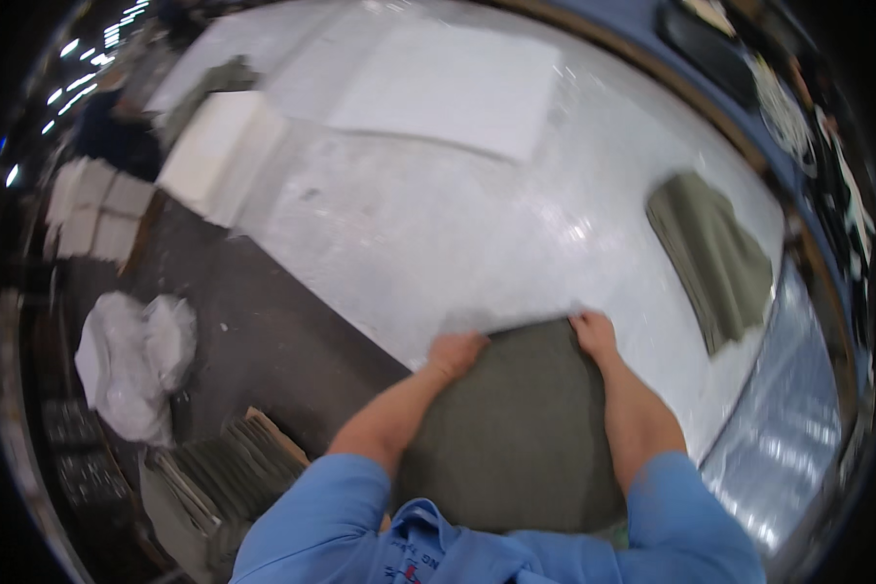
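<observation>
An olive-green piece of cloth point(516, 428) hangs spread between my hands, close to my body at the near edge of the pale table point(438, 224). My left hand point(457, 352) is closed on its upper left corner. At the upper right corner my right hand point(594, 333) grips the edge with the fingers pressed together. The cloth's top edge runs nearly straight from one hand to the other. Its lower end reaches down to my shirt. On the right of the table lies a folded pile of the same green cloth point(712, 258).
A white sheet point(448, 88) lies on the table's far part. A white stack point(219, 151) stands at the far left corner. On the left are a white plastic bundle point(136, 360), stacked green cloth point(229, 477) and pale stacks point(97, 214). Clear plastic sheeting point(784, 419) covers the right side.
</observation>
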A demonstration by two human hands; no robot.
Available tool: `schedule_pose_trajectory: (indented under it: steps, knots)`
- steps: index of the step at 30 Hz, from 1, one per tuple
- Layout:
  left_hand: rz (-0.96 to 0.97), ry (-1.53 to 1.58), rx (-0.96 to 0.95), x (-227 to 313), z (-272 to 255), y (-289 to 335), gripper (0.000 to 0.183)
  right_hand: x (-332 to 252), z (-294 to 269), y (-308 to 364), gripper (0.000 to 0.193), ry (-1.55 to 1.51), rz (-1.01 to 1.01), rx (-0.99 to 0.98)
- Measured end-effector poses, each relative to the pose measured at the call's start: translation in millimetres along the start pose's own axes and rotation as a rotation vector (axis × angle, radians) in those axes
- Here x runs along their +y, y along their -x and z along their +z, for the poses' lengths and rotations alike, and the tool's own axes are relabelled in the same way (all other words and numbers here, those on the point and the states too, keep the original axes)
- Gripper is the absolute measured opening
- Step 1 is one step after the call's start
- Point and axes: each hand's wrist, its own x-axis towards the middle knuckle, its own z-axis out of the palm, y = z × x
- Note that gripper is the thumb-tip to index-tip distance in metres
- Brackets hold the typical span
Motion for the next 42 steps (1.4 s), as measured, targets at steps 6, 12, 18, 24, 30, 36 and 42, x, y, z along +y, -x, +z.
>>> schedule_pose_trajectory:
  steps: [6, 12, 18, 24, 30, 36, 42]
  knots:
    - [-0.007, -0.106, 0.086, 9.5, 4.1, -9.9, 0.039, -19.5, -0.8, -5.1, 0.036, -0.139, 0.171, 0.031]
    - [-0.032, -0.131, 0.067, 8.3, 3.3, -8.6, 0.042, -22.9, -0.3, -1.4, 0.037, -0.146, 0.187, 0.008]
    - [-0.118, -0.17, 0.061, 0.6, -4.6, -11.1, 0.046, -36.3, -51.4, -13.6, 0.036, -0.103, 0.353, -0.577]
    - [-0.049, -0.159, 0.084, 5.4, 1.1, -15.2, 0.046, 15.0, -40.0, 1.4, 0.034, 0.047, 0.157, -0.238]
    - [-0.003, -0.182, 0.185, -4.6, 15.5, -6.5, 0.044, -5.3, -15.1, 7.9, 0.031, -0.02, 0.279, -0.001]
    - [0.021, -0.243, 0.246, 1.2, 16.4, -11.0, 0.045, -5.9, -10.3, 9.7, 0.028, -0.071, 0.234, 0.163]
    - [0.037, -0.169, 0.184, 2.8, 7.8, -4.5, 0.049, -4.8, -9.9, 14.6, 0.028, -0.086, 0.165, 0.241]
